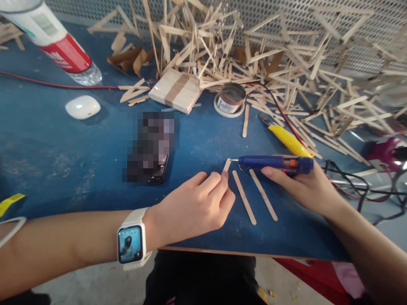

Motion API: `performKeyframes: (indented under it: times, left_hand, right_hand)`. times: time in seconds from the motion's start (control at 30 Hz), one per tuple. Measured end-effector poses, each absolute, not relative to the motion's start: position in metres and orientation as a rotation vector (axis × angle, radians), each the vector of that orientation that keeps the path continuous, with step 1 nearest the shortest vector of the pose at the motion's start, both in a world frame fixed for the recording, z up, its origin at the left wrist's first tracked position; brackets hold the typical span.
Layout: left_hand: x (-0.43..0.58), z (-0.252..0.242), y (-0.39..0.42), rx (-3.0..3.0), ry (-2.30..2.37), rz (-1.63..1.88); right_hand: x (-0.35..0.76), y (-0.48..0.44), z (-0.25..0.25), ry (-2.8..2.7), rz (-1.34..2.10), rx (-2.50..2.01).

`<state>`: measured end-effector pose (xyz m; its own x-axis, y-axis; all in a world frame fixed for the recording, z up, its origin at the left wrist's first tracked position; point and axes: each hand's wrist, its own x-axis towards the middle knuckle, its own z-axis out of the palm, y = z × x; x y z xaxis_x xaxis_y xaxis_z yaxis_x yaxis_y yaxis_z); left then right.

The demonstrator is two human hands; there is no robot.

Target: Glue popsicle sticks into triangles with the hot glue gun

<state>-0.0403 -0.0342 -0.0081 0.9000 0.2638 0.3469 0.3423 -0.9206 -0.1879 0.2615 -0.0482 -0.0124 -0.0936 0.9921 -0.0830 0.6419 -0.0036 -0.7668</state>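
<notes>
My left hand (199, 203) pinches the near end of a short wooden stick (227, 164) lying on the blue table (47, 156). A white smartwatch (132, 242) sits on that wrist. My right hand (302, 188) grips a blue glue gun (275, 163) laid almost flat, its metal nozzle touching the far end of that stick. Two longer wooden sticks (244, 197) (263, 195) lie side by side on the table between my hands.
A big heap of wooden sticks and glued stick frames (286, 59) fills the back. Near it are a stick block (175, 90), a small tin (231, 98), a yellow knife (288, 140), a phone (151, 148), a white case (82, 106), a bottle (60, 46) and cables (365, 182).
</notes>
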Motion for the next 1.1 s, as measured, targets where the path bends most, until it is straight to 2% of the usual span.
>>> performKeyframes:
  times: [1.1]
  left_hand:
    - [-0.0407, -0.0075, -0.0352, -2.811, -0.454, -0.466]
  right_hand:
    - [0.2616, -0.0487, -0.0112, -1.774, 0.965, -1.671]
